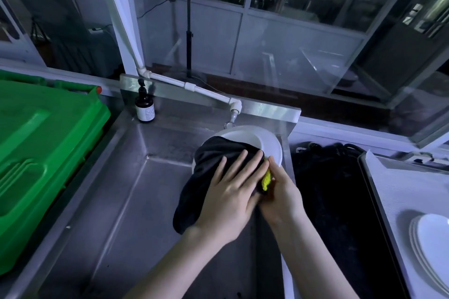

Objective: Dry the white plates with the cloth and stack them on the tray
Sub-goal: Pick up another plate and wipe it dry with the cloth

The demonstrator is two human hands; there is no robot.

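Note:
A white plate [264, 145] is held tilted above the steel sink [136, 192], under the tap. A black cloth [209, 172] with a yellow underside covers most of the plate's face and hangs down at the lower left. My left hand [230, 192] lies flat on the cloth, fingers straight, pressing it against the plate. My right hand [281, 192] grips the plate's right edge, thumb on the rim beside the yellow patch. At the right edge, a stack of white plates [430, 247] lies on a pale tray [388, 192].
A green plastic crate [41, 153] stands to the left of the sink. A brown pump bottle [145, 107] sits at the sink's back corner. A white pipe leads to the tap [233, 114]. A black mat [332, 201] lies between sink and tray.

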